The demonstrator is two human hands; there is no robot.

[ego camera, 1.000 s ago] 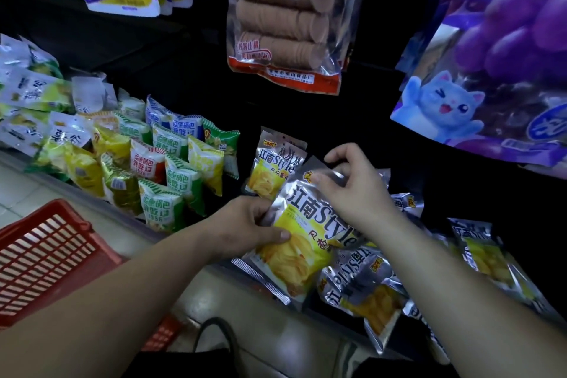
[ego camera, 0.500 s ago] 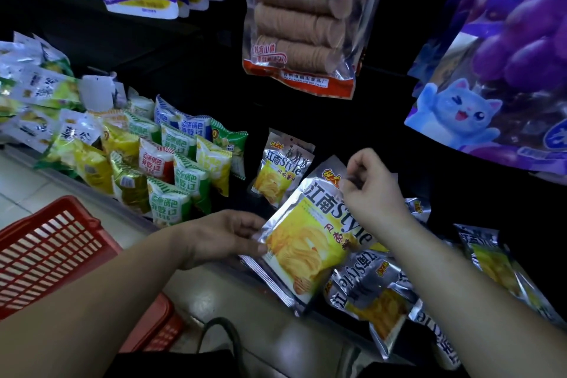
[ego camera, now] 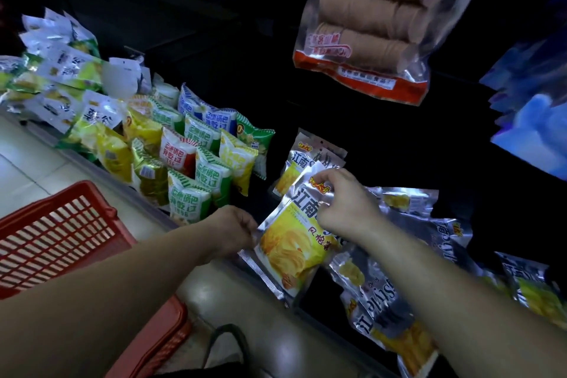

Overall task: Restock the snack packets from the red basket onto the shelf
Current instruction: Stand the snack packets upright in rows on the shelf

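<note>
Nearest, low at the left, is the red basket [ego camera: 55, 242], well apart from the work. Next, one snack packet [ego camera: 291, 242] is held over the front of the shelf [ego camera: 319, 288]. The left hand [ego camera: 230, 230] pinches its left side edge, and the right hand [ego camera: 343, 202] pinches its top seal. Its long axis runs away from the person, with the top leaning toward a standing packet [ego camera: 294, 163] just behind. I judge that the right hand, being nearer, must lead it back there.

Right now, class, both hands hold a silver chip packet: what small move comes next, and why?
Probably stand the chip packet upright against the matching packet behind it: the right hand pinches its top, the left hand its lower edge, and it leans tilted.
</note>
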